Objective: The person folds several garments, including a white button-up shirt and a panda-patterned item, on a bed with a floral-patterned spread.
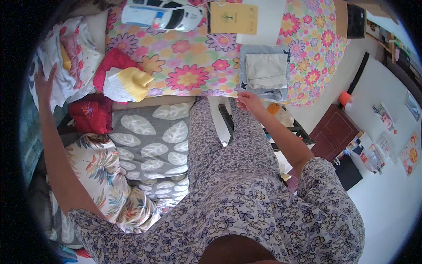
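My left hand (44, 82), fingers spread, rests on a pile of white clothes (54, 56) at the far left. Pink and yellow pieces lie among that pile. Beside it are a red cloth (113, 64) and a white-and-yellow garment (127, 85). My right hand (249, 103) is held with curled fingers at the near edge of the flowered cover (188, 77); I see nothing in it. Just beyond it lies a folded stack of clothes, a cream piece (267, 71) on top of a grey-blue one (243, 66).
Farther back are a white toy car (163, 16), a yellow notebook (232, 18) and a white sheet (270, 16). A folded red garment (92, 114) and grey leaf-print bedding (148, 142) lie at my left. A dark metal frame (298, 133) stands at my right, below the table edge.
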The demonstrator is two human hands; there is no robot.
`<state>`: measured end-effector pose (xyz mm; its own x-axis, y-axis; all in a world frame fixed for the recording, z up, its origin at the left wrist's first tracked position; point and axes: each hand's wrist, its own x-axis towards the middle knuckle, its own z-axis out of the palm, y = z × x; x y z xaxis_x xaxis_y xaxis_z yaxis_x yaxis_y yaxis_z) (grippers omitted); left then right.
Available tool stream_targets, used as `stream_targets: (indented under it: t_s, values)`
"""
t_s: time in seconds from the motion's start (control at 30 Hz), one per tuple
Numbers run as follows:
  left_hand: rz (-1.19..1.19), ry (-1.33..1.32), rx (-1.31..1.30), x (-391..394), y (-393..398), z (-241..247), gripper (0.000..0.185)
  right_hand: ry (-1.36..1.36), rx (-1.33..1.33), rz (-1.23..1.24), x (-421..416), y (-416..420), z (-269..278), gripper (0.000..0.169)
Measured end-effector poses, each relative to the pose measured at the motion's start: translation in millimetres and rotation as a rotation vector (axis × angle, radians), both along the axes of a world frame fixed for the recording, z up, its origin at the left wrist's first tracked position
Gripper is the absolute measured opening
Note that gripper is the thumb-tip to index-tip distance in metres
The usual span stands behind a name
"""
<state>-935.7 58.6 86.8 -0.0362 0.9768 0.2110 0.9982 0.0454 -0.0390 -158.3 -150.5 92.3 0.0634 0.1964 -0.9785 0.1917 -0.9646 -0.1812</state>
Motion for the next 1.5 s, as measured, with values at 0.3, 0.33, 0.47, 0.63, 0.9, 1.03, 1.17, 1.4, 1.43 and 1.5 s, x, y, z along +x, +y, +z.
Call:
stream_targets:
  t_s: [0.3,0.33,0.47,0.63,0.9,1.03,1.17,1.4,1.43,1.5]
  values:
    - [0.622,-1.557,-0.19,336.4,-88.8,-2.9,0.048,-0.71,0.806,0.255,117.6,28.9,16.2,0.045]
    - [0.635,-1.699,-0.3,394.4,-120.1,-22.4,0.049,-0.747,0.873,0.285,129.2,36.6,6.3,0.053]
    - [0.681,-1.854,-0.752,618.7,-195.0,-91.9,0.065,-0.58,0.741,0.304,181.7,40.9,-51.5,0.086]
    - [0.621,-1.326,-0.624,733.5,-208.0,-112.9,0.088,-0.161,0.567,0.068,190.1,51.1,-60.1,0.097]
    - [0.809,-1.53,-0.737,747.8,-190.0,-102.6,0.079,-0.134,0.436,0.104,227.9,47.4,-103.4,0.105]
    - [0.809,-2.023,-0.742,759.5,-179.9,-81.2,0.075,0.109,0.421,-0.173,209.5,68.1,-50.7,0.103]
    - [0.705,-1.767,-0.556,767.3,-187.8,-88.2,0.07,0.074,0.424,-0.232,210.8,59.6,-52.0,0.098]
    - [0.482,-1.556,-0.616,820.1,-149.9,-15.6,0.066,0.006,0.562,-0.263,259.8,47.8,-25.2,0.089]
    - [0.427,-1.496,-0.561,833.5,-142.8,-17.2,0.066,0.022,0.614,-0.283,274.3,50.0,-22.9,0.09]
    - [0.404,-1.529,-0.591,863.3,-120.2,-15.8,0.065,-0.012,0.687,-0.292,302.6,67.2,-4.6,0.091]
